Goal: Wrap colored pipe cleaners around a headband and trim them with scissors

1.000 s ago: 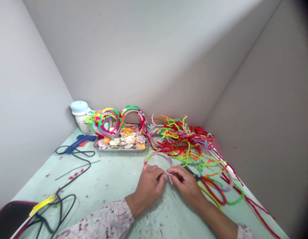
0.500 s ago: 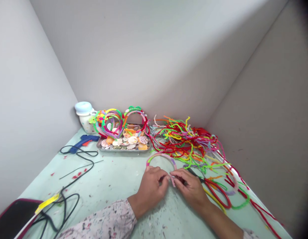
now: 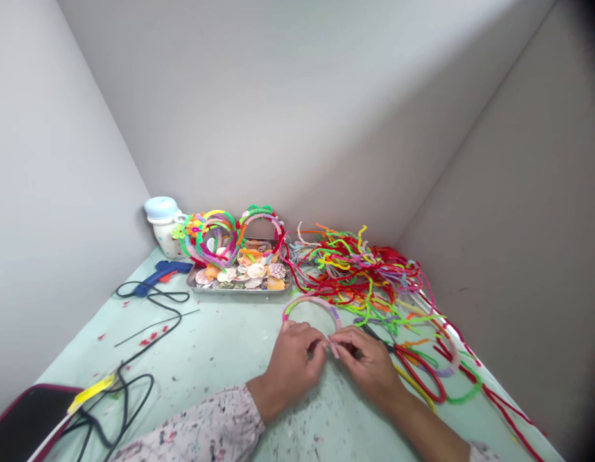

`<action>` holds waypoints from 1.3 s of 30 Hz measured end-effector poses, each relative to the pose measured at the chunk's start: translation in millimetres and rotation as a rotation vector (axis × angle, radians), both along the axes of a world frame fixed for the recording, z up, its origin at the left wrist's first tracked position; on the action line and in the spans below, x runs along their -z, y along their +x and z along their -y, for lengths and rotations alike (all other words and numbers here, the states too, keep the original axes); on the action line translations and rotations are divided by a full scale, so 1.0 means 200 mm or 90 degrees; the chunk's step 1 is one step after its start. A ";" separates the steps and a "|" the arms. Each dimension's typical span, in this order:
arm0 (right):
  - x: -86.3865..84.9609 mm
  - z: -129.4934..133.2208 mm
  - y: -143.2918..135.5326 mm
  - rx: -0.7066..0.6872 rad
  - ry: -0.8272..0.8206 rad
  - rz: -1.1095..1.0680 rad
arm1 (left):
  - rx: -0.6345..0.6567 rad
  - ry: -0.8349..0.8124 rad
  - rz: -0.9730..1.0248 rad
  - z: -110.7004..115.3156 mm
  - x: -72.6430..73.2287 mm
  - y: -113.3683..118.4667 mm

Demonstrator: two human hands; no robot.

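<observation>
- right hand (image 3: 364,353): fingers pinching the hoop (image 3: 314,299) by its pink end
- left hand (image 3: 300,356): fingers closed round its other side, basically touching the right
- scissors (image 3: 389,348) just beside

- curved pink fuzzy headband (image 3: 315,299): before the multicoloured tangled pipe cleaners (image 3: 357,260)
- rectangular metal tray (image 3: 239,291): left of the pipe cleaners
- blue plastic glue gun (image 3: 156,276): left of the tray

Headband (image 3: 312,299) was a thin fuzzy arch, mostly pale pink, w/ yellow-green & bright pink bits on L side, purple patch on R. Curve pointed toward back of worktop (image 3: 220,359); L end was hidden by L hand (image 3: 297,356), pink R end showed btwn it & R hand (image 3: 369,362).
</observation>
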State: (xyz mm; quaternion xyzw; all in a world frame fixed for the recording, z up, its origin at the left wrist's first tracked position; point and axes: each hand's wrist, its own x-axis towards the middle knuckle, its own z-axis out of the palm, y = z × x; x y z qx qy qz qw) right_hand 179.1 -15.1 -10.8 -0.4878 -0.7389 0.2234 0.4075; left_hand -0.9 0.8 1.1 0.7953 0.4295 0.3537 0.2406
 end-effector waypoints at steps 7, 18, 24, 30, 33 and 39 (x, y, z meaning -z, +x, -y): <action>0.01 0.00 0.00 0.009 -0.032 -0.035 | 0.000 0.009 -0.009 0.00 0.00 0.00; -0.01 0.01 -0.01 0.024 -0.113 -0.071 | 0.003 0.007 -0.021 0.00 0.00 0.01; 0.00 0.00 -0.01 0.034 -0.162 -0.110 | 0.011 0.013 -0.021 0.00 0.01 0.00; 0.01 0.00 -0.01 0.047 -0.197 -0.154 | 0.017 0.022 -0.032 0.00 0.01 0.01; 0.01 0.00 -0.01 0.044 -0.208 -0.164 | 0.018 0.020 -0.038 0.00 0.01 0.01; 0.00 0.00 -0.01 0.031 -0.203 -0.137 | 0.011 0.007 -0.039 0.00 0.00 0.00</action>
